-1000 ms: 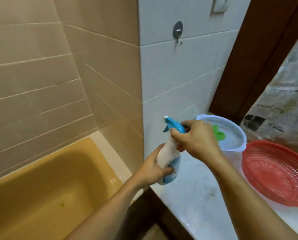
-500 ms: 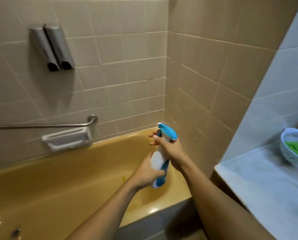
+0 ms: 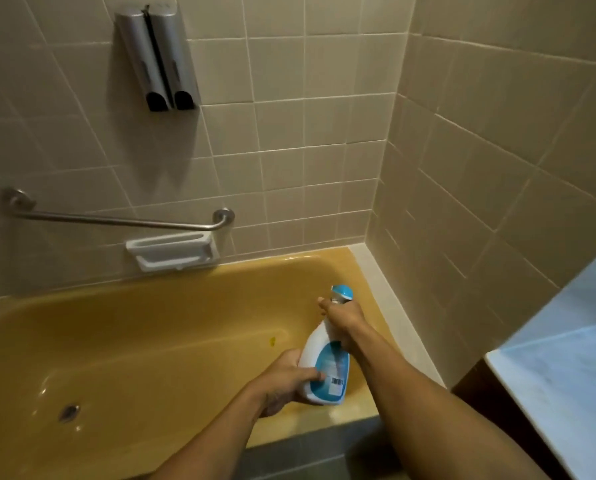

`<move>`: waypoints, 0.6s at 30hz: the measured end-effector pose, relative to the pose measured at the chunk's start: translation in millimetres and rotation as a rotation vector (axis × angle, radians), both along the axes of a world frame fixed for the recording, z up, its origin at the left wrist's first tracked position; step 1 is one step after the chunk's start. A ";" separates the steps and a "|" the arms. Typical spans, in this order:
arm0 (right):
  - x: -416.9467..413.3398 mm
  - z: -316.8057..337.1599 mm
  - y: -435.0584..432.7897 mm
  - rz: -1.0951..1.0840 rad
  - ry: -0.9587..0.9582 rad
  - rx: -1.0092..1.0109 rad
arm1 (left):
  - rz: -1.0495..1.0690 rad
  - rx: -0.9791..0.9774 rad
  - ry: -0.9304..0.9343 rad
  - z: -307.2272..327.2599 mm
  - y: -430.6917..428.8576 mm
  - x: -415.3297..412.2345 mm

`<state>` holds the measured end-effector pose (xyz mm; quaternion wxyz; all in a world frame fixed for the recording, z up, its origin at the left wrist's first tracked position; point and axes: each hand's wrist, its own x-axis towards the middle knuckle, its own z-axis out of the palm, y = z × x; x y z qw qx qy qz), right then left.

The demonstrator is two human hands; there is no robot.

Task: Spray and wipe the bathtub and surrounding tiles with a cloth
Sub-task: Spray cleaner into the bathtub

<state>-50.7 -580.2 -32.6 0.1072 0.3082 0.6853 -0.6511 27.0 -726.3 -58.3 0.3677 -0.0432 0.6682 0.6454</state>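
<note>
Above the near right corner of the yellow bathtub (image 3: pixel 151 341), a person's left hand (image 3: pixel 286 379) wraps around the base of a white-and-blue spray bottle (image 3: pixel 324 358). The right hand (image 3: pixel 345 318) grips its neck just under the blue spray head. Beyond, a white soap dish (image 3: pixel 172 252), a steel grab bar (image 3: pixel 116 221) and twin dispensers (image 3: pixel 158 60) hang on the beige tiles (image 3: pixel 289 133).

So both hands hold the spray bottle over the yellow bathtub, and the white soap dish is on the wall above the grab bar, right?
Not quite. The head view shows the white soap dish below the grab bar, not above it. The left hand and right hand do hold the spray bottle over the yellow bathtub.
</note>
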 end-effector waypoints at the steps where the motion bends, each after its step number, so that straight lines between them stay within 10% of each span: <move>1: -3.0 -1.9 0.3 0.011 0.005 -0.006 | 0.018 -0.033 0.022 -1.7 -0.3 -3.8; 18: -30.6 -31.7 -15.6 0.007 -0.066 0.055 | 0.003 -0.139 0.092 -20.5 -11.0 -22.0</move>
